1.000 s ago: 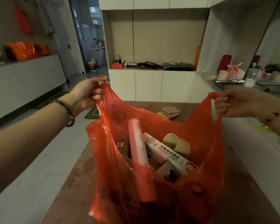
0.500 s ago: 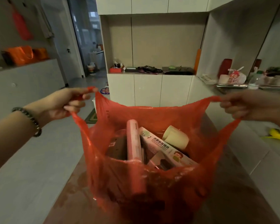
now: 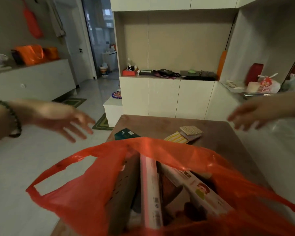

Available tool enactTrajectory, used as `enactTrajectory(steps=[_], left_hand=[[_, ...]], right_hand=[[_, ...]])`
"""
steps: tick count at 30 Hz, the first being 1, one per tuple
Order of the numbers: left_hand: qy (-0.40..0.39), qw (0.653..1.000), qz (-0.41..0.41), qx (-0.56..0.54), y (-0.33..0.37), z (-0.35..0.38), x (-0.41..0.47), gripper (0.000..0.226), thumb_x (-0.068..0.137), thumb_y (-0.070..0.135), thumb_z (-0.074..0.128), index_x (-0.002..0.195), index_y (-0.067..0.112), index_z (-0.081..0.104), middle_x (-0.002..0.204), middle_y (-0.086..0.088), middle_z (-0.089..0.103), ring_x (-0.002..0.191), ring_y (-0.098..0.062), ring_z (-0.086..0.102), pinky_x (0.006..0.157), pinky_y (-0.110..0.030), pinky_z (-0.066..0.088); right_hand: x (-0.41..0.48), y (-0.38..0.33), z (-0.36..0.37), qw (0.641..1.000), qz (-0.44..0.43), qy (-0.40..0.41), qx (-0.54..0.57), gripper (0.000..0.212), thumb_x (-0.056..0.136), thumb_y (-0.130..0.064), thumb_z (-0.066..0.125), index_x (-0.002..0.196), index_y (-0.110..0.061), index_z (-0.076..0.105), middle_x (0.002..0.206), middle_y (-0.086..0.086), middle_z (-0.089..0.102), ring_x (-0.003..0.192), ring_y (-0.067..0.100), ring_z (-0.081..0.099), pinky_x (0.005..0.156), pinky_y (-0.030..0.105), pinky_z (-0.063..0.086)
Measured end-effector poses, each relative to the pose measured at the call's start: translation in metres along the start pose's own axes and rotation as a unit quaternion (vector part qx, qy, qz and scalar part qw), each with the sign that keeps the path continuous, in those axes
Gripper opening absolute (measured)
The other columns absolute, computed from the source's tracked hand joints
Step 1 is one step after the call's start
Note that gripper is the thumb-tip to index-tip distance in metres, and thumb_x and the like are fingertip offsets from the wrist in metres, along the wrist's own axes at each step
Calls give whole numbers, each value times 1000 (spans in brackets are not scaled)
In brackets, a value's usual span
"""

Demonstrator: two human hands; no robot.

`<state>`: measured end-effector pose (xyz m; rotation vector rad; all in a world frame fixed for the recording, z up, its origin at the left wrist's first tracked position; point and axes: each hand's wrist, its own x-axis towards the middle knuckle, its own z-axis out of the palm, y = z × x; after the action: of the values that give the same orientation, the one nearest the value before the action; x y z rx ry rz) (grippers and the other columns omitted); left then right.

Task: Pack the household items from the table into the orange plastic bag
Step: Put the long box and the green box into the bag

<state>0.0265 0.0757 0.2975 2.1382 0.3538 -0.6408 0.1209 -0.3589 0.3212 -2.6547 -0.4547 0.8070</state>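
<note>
Head view: orange plastic bag [image 3: 85,198] holds boxes [image 3: 151,193]; packet [image 3: 126,133] and cloths [image 3: 186,135] beyond it wait unpacked; left hand [image 3: 63,120], right hand [image 3: 250,116] spread empty

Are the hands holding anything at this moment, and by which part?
Nothing is held. The left hand and the right hand are open and apart from the orange plastic bag; its handles lie loose.

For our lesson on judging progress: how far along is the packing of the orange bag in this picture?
Done: the bag holds a pink box, a white box and more. In hand: nothing; the left hand and right hand are open, off the bag. Left: a green packet and a patterned stack lie on the table beyond it.
</note>
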Motion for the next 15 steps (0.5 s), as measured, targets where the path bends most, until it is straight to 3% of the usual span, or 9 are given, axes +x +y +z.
enactTrajectory(steps=[2, 5, 9, 13, 15], left_hand=[[60, 997, 25, -49, 9, -11, 29, 58, 83, 30, 58, 136, 14, 41, 112, -6, 63, 96, -24, 61, 73, -37, 50], [120, 989, 50, -69, 36, 3, 89, 41, 97, 31, 34, 134, 13, 39, 122, -10, 54, 99, -24, 55, 81, -34, 46], [133, 987, 56, -70, 20, 20, 184, 24, 98, 27, 33, 102, 15, 53, 102, -3, 49, 92, -21, 49, 69, -27, 41], [187, 976, 33, -106, -14, 22, 267, 16, 95, 23, 43, 81, 18, 48, 84, 4, 48, 68, -12, 45, 43, -12, 41], [206, 970, 31, -127, -38, 22, 303, 26, 93, 19, 48, 69, 23, 41, 72, 6, 43, 62, -8, 42, 37, -6, 38]], right_hand=[[42, -38, -21, 996, -65, 66, 5, 52, 56, -63, 67, 99, -35, 60, 98, -6, 71, 76, 4, 70, 54, 16, 52], [121, -96, -15, 986, -132, 80, 56, 62, 76, -49, 63, 130, -26, 44, 117, -4, 59, 89, 10, 64, 65, 22, 53], [243, -132, 41, 990, -119, 36, 74, 86, 76, -50, 66, 144, -28, 17, 150, 4, 30, 124, 26, 45, 87, 40, 49], [349, -130, 108, 992, -101, 48, 56, 110, 66, -50, 75, 147, -22, 6, 155, 7, 19, 138, 27, 27, 104, 36, 34], [388, -125, 141, 996, -79, 17, 41, 119, 62, -51, 77, 147, -24, -2, 156, 13, 9, 141, 32, 19, 112, 41, 25]])
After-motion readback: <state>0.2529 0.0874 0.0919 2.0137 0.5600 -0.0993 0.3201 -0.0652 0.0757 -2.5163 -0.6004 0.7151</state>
